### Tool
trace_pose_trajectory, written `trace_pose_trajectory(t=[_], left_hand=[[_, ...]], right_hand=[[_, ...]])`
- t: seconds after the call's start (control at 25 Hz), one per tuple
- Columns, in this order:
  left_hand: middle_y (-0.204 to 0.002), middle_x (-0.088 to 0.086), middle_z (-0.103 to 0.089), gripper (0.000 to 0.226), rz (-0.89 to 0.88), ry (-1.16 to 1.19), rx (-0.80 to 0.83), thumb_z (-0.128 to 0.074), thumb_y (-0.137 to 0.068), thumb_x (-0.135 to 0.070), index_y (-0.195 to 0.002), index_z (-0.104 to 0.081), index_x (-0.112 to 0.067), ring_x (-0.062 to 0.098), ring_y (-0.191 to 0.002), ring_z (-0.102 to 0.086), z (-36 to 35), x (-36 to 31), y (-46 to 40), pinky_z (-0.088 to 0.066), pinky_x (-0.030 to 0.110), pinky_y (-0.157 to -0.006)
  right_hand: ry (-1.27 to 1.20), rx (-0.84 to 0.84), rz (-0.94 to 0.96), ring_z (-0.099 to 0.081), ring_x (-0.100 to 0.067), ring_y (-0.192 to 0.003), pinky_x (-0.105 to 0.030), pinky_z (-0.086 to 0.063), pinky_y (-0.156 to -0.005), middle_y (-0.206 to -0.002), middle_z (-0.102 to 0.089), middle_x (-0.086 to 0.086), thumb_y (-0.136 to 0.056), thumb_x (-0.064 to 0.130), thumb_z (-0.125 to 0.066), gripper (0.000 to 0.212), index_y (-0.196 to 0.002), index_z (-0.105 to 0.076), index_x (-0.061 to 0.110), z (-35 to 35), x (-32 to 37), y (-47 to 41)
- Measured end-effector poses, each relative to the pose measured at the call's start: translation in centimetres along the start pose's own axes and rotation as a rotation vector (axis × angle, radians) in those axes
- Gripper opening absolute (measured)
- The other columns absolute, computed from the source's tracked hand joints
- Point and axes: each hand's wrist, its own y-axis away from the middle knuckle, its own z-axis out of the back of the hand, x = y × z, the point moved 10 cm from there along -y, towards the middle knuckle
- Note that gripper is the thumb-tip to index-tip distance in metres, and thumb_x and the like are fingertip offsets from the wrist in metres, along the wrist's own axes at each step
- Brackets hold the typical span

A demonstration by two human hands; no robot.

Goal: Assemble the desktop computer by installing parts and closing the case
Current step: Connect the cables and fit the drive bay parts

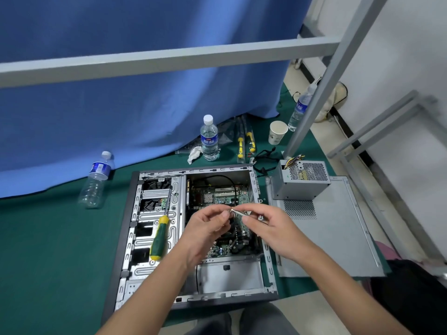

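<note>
The left hand (208,226) and right hand (273,228) pinched one small metal part (239,212) between fingertips; below them lay the open case (135,238). A screwdriver (160,238) rested left of the left hand.

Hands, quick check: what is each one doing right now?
Left hand: fingers curled, pinching one end of a small metal part.
Right hand: pinching the other end of the same part, above the open case.
</note>
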Motion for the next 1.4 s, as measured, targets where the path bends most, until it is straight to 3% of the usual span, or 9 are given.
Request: trace_pose_trajectory(t=[0.2, 0.36, 0.56, 0.76, 0.96, 1.08, 1.2, 1.28, 1.4], left_hand=[[-0.088, 0.007, -0.074, 0.035, -0.029, -0.011, 0.012, -0.092, -0.056, -0.023, -0.087, -0.078, -0.015, 0.019, -0.084, -0.069, -0.4, -0.4, 0.3, -0.055, 0.029, -0.077], [-0.084, 0.008, -0.073, 0.020, -0.061, -0.107, 0.027, -0.084, -0.066, -0.012, -0.085, -0.078, -0.016, 0.020, -0.080, -0.066, -0.7, -1.2, 0.8, -0.055, 0.028, -0.076], [-0.079, 0.008, -0.072, 0.023, -0.054, -0.374, 0.135, -0.078, -0.074, -0.006, -0.095, -0.071, -0.009, 0.020, -0.076, -0.068, -1.8, -3.3, 1.1, -0.055, 0.023, -0.072], [-0.074, 0.005, -0.071, 0.027, -0.009, -0.504, 0.130, -0.076, -0.077, 0.001, -0.098, -0.061, -0.006, 0.017, -0.073, -0.067, -1.7, -3.8, 1.0, -0.055, 0.025, -0.077], [-0.074, -0.002, -0.073, 0.033, -0.031, -0.580, -0.005, -0.079, -0.075, -0.015, -0.103, -0.062, -0.009, 0.010, -0.073, -0.068, 1.0, -2.9, 1.8, -0.054, 0.019, -0.072], [-0.099, -0.012, -0.068, 0.022, -0.296, -1.093, -0.397, -0.070, -0.089, -0.027, -0.108, -0.062, -0.025, 0.000, -0.094, -0.060, 5.8, -5.4, 3.9, -0.045, 0.017, -0.086], [-0.136, 0.007, -0.048, 0.043, -0.363, -1.420, -0.663, -0.062, -0.093, -0.035, -0.133, -0.052, -0.024, 0.023, -0.128, -0.042, 10.8, -5.9, 6.9, -0.038, 0.041, -0.107], [-0.148, 0.016, -0.038, 0.054, -0.285, -1.525, -0.632, -0.058, -0.093, -0.044, -0.142, -0.046, -0.026, 0.031, -0.137, -0.034, 13.1, -4.1, 7.3, -0.030, 0.050, -0.112], [-0.142, 0.015, -0.044, 0.052, -0.295, -1.577, -0.553, -0.048, -0.092, -0.048, -0.140, -0.048, -0.028, 0.027, -0.137, -0.033, 13.5, -2.3, 6.8, -0.020, 0.052, -0.117]], right_hand=[[0.110, -0.003, 0.025, -0.058, 0.011, -0.103, -0.015, -0.043, -0.088, -0.107, -0.065, 0.034, -0.095, 0.033, -0.060, 0.027, -0.118, -0.065, 0.046, 0.2, 0.8, 0.7], [0.219, 0.021, 0.072, -0.055, 0.013, -0.111, -0.020, -0.044, -0.098, -0.117, -0.063, 0.032, -0.096, 0.032, -0.058, 0.028, -0.121, -0.063, 0.044, 0.2, 1.5, 0.9], [0.554, 0.095, 0.190, -0.059, 0.004, -0.104, -0.026, -0.050, -0.090, -0.120, -0.063, 0.025, -0.097, 0.039, -0.050, 0.036, -0.131, -0.046, 0.052, -0.1, 3.3, 0.6], [0.541, 0.151, 0.161, -0.059, 0.004, -0.106, -0.025, -0.049, -0.092, -0.122, -0.064, 0.024, -0.098, 0.040, -0.049, 0.037, -0.133, -0.047, 0.053, -1.5, 2.9, 0.2], [0.392, 0.117, 0.058, -0.058, 0.006, -0.106, -0.020, -0.047, -0.093, -0.121, -0.066, 0.019, -0.099, 0.032, -0.053, 0.030, -0.126, -0.063, 0.037, -3.1, 0.6, -0.2], [0.365, 0.097, -0.042, -0.056, 0.003, -0.114, -0.001, -0.035, -0.087, -0.128, -0.063, 0.015, -0.100, 0.030, -0.053, 0.030, -0.128, -0.063, 0.032, -3.9, -1.9, -0.4], [0.373, 0.143, -0.116, -0.054, -0.005, -0.121, -0.010, -0.036, -0.093, -0.133, -0.061, 0.010, -0.101, 0.029, -0.051, 0.031, -0.130, -0.062, 0.030, -5.4, -4.2, -0.5], [0.389, 0.188, -0.136, -0.056, -0.008, -0.121, -0.019, -0.041, -0.096, -0.132, -0.062, 0.008, -0.102, 0.029, -0.050, 0.031, -0.131, -0.061, 0.029, -7.0, -5.1, -0.7], [0.452, 0.270, -0.149, -0.058, -0.014, -0.120, -0.032, -0.044, -0.104, -0.133, -0.062, 0.005, -0.102, 0.029, -0.049, 0.032, -0.133, -0.060, 0.027, -9.6, -6.2, -1.3]])
